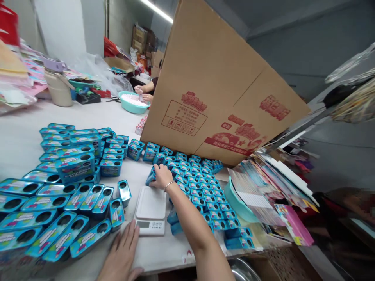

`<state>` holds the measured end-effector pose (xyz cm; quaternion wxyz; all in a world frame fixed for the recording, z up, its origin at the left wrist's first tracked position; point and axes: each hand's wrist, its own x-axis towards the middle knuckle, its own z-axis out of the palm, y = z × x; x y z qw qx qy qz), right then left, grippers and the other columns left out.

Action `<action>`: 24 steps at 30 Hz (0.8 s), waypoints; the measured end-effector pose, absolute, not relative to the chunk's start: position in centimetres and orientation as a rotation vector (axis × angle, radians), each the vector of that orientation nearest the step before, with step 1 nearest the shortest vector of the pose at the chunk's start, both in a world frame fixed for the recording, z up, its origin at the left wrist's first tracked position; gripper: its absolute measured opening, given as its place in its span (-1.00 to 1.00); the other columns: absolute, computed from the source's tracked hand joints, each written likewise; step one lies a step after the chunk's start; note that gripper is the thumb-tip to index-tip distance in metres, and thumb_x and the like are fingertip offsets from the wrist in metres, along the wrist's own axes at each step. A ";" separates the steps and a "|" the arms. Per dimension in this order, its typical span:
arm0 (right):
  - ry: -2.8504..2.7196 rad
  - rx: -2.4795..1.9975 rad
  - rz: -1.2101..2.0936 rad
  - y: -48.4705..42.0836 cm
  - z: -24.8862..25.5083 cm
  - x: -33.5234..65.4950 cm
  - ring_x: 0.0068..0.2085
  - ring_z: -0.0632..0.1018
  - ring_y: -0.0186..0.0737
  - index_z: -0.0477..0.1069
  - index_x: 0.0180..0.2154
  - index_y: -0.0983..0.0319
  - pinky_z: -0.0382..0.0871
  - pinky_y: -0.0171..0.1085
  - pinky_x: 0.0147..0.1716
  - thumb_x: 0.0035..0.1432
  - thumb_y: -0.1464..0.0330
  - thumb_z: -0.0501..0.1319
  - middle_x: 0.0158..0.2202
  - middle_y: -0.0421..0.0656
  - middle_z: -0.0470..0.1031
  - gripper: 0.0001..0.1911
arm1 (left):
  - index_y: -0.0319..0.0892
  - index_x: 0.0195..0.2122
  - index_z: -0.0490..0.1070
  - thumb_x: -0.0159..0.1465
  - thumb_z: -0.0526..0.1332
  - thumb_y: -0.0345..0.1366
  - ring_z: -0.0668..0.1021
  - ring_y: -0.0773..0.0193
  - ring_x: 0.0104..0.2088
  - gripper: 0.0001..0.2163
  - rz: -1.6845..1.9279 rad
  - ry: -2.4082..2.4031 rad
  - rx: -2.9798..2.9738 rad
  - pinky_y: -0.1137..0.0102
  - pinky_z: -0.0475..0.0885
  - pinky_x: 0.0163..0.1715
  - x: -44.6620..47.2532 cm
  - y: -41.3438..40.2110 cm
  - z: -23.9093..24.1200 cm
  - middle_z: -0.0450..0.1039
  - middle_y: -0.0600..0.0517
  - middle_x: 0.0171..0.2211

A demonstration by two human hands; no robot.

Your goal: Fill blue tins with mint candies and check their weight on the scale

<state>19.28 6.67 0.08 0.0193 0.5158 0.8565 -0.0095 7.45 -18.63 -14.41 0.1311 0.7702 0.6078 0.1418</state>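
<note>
My right hand (pixel 161 176), with a bracelet at the wrist, has its fingers closed on a small blue candy tin (pixel 150 177) just behind the white digital scale (pixel 150 205). The tin is partly hidden by the fingers. My left hand (pixel 124 249) lies flat on the table at the scale's front left corner, fingers stretched out and holding nothing. Left of the scale, several blue tins with round holes in their tops (pixel 102 199) lie spread out, with stacked ones (pixel 76 162) behind them. Tightly packed rows of upright blue tins (pixel 195 186) stand to the right, partly covered by my right forearm.
A large cardboard box (pixel 228 86) rises behind the rows. At the right are a turquoise basin (pixel 237 203) and piled printed sheets (pixel 272 183). Across the table, another person's hands (pixel 143 93) are over a turquoise bowl of white pieces (pixel 133 103). A bottle (pixel 58 86) stands far left.
</note>
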 end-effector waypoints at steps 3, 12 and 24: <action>2.710 1.585 -0.073 5.4 1.2 20.2 0.02 0.38 0.01 0.02 0.23 0.13 0.39 -0.11 -0.15 -0.15 0.03 0.40 0.06 0.00 0.27 -0.02 | -0.20 0.33 0.10 0.05 0.24 -0.09 0.01 -0.15 0.37 -0.20 0.348 1.735 2.254 -0.03 0.07 0.29 6.5 -20.2 -13.8 -0.14 -0.17 0.39; 2.886 1.358 -0.240 -2.1 6.2 24.0 0.01 0.38 -0.02 0.02 0.26 0.12 0.37 -0.11 -0.08 -0.15 0.00 0.41 0.03 -0.04 0.29 0.03 | -0.08 0.38 -0.10 0.07 0.22 -0.24 0.02 -0.05 0.38 -0.16 0.419 1.758 2.321 0.07 0.07 0.31 4.9 -22.5 -13.5 -0.17 -0.04 0.41; 2.781 1.277 -0.310 -6.3 3.4 22.8 0.21 0.32 0.20 -0.17 0.35 0.26 0.42 0.06 0.03 0.01 0.10 0.33 0.32 0.20 0.10 0.05 | -0.13 0.40 -0.21 0.24 0.19 -0.15 0.21 0.01 0.32 -0.21 0.733 1.709 2.344 0.27 0.36 0.17 4.3 -22.4 -13.0 -0.04 -0.10 0.39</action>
